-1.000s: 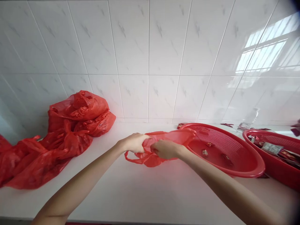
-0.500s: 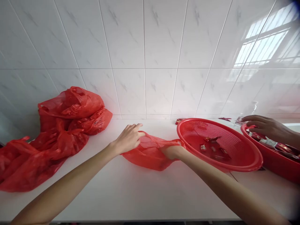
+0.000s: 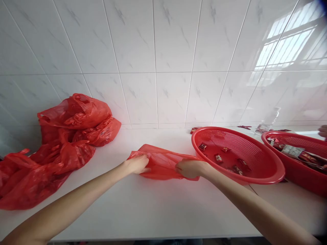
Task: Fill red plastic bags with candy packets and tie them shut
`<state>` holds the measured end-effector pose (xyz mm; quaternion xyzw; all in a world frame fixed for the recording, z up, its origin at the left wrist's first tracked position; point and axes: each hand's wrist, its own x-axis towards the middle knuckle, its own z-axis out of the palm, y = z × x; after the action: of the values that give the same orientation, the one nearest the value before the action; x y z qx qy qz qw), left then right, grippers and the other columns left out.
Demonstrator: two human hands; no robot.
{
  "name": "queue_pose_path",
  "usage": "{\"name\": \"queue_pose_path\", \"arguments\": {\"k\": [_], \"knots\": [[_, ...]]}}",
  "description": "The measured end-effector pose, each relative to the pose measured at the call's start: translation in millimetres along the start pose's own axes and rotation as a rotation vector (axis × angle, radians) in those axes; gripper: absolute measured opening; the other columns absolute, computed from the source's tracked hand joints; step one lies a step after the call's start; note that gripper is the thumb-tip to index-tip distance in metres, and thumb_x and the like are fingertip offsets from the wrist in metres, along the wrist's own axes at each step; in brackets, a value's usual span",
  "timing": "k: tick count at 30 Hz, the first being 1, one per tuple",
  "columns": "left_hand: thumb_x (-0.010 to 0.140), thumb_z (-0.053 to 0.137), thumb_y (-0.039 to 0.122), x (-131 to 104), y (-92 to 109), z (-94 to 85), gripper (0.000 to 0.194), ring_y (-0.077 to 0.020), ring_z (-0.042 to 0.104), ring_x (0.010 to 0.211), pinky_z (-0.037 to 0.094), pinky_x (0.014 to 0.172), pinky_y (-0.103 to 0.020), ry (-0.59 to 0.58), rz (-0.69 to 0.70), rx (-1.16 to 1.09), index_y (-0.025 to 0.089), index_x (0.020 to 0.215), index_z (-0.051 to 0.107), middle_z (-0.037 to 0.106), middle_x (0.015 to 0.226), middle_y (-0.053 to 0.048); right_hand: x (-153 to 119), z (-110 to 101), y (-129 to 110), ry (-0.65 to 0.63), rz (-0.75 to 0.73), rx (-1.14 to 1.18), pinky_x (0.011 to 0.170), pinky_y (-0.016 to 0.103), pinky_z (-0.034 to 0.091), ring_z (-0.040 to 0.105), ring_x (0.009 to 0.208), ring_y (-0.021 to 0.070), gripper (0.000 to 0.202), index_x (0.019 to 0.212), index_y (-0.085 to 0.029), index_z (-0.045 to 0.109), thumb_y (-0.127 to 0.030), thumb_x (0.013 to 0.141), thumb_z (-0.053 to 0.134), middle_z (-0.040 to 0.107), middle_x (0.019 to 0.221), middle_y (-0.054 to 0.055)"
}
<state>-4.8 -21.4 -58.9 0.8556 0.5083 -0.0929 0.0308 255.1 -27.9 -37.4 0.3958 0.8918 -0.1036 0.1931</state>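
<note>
A thin red plastic bag [image 3: 163, 168] is spread wide between my two hands, low over the white counter. My left hand [image 3: 138, 164] has its fingers curled around the bag's left side. On the right side, my right hand [image 3: 190, 168] is closed on the plastic, its fingertips partly hidden in the folds. Just beyond my right wrist is a red perforated basket [image 3: 265, 158], tilted, with several small wrapped packets [image 3: 218, 158] in the bottom.
Filled red plastic bags [image 3: 84, 112] are heaped at the left. A second red basket [image 3: 296, 175] with wrapped packets stands at the right, a clear plastic bottle [image 3: 269, 120] behind it. Another person's hand [image 3: 323, 130] shows at the right edge. A tiled wall [image 3: 173, 98] backs the counter.
My left hand has gone from stretched fingers to gripping the bag, and my right hand has curled on its side. The bag is flatter and wider. The other person's hand has left the right basket.
</note>
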Motion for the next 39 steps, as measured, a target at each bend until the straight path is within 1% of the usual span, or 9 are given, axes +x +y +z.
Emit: {"name": "queue_pose_path", "arguments": {"k": [4,8,12,16,21,25,28,35,39], "knots": [[0.081,0.055,0.030,-8.1,0.7,-0.6,0.028,-0.0173,0.053,0.048,0.037,0.045,-0.028,-0.094,-0.018,-0.038,0.018,0.056,0.054,0.056,0.055,-0.003,1.8,7.3,-3.0,-0.044,0.106,0.014,0.052,0.030,0.040,0.056,0.053,0.0200,0.025,0.058,-0.019,0.049,-0.018,0.081,0.056,0.046,0.051,0.000],[0.079,0.059,0.033,-16.7,9.5,-7.1,0.027,-0.0212,0.062,0.062,0.044,0.054,-0.030,-0.103,0.026,-0.064,0.018,0.057,0.059,0.065,0.071,-0.006,5.0,7.6,-5.4,-0.046,0.162,0.025,0.050,0.030,0.041,0.059,0.055,0.0228,0.014,0.068,-0.018,0.056,-0.008,0.068,0.064,0.050,0.056,0.001],[0.091,0.051,0.027,-32.7,27.2,-20.4,0.021,-0.0232,0.065,0.098,0.049,0.078,-0.031,0.053,0.249,-0.146,0.022,0.088,0.071,0.066,0.119,-0.007,-2.6,-2.9,-1.9,-0.050,0.102,0.079,0.055,0.031,0.045,0.062,0.060,0.0224,0.006,0.083,-0.020,0.062,-0.020,0.077,0.064,0.059,0.067,0.002],[0.098,0.041,0.021,-46.0,38.8,-30.7,0.031,-0.0174,0.063,0.084,0.047,0.077,-0.030,0.243,0.485,-0.138,0.022,0.093,0.072,0.070,0.101,-0.005,-26.4,-20.3,-4.6,0.061,-0.124,0.206,0.060,0.030,0.047,0.066,0.084,0.0250,0.023,0.100,-0.022,0.067,-0.037,0.092,0.051,0.068,0.085,0.005],[0.097,0.041,0.014,-48.3,27.0,-18.3,0.032,-0.0200,0.060,0.092,0.043,0.093,-0.039,0.538,0.457,-0.005,0.020,0.104,0.071,0.071,0.101,-0.008,-43.2,-19.4,-13.8,0.380,-0.459,0.305,0.082,0.029,0.050,0.065,0.097,0.0180,0.033,0.111,-0.021,0.070,-0.016,0.098,0.040,0.073,0.102,0.005],[0.094,0.045,0.010,-46.1,13.6,-0.2,0.033,-0.0200,0.060,0.101,0.033,0.110,-0.045,0.432,0.355,-0.002,0.025,0.106,0.071,0.071,0.104,-0.004,-23.3,10.0,-11.6,0.504,-0.347,-0.095,0.118,0.050,0.023,0.055,0.119,0.0261,0.027,0.082,-0.018,0.072,-0.006,0.090,0.048,0.071,0.080,0.007],[0.087,0.059,0.020,-42.7,5.7,12.1,0.031,-0.0251,0.056,0.113,0.035,0.109,-0.045,0.332,0.224,-0.041,0.027,0.116,0.070,0.066,0.119,-0.007,-5.2,33.5,-4.9,0.452,-0.201,-0.170,0.120,0.059,0.013,0.057,0.115,0.0293,0.013,0.095,-0.015,0.070,-0.017,0.084,0.065,0.071,0.092,0.011],[0.077,0.067,0.047,-33.9,-7.3,27.2,0.059,-0.0332,0.057,0.119,0.025,0.114,-0.056,0.110,0.021,-0.086,0.031,0.134,0.060,0.062,0.129,-0.011,5.0,54.3,11.0,0.284,0.042,0.000,0.117,0.067,0.009,0.054,0.123,0.0364,0.088,0.144,-0.006,0.042,-0.039,0.071,0.078,0.060,0.129,0.024],[0.071,0.070,0.053,-31.8,-6.2,24.0,0.075,-0.0333,0.061,0.112,0.015,0.116,-0.062,0.047,-0.025,-0.104,0.025,0.139,0.055,0.065,0.123,-0.013,7.5,51.1,19.0,0.169,0.033,0.082,0.115,0.071,0.001,0.054,0.123,0.0365,0.093,0.147,-0.010,0.038,-0.039,0.067,0.077,0.059,0.133,0.021]]}}
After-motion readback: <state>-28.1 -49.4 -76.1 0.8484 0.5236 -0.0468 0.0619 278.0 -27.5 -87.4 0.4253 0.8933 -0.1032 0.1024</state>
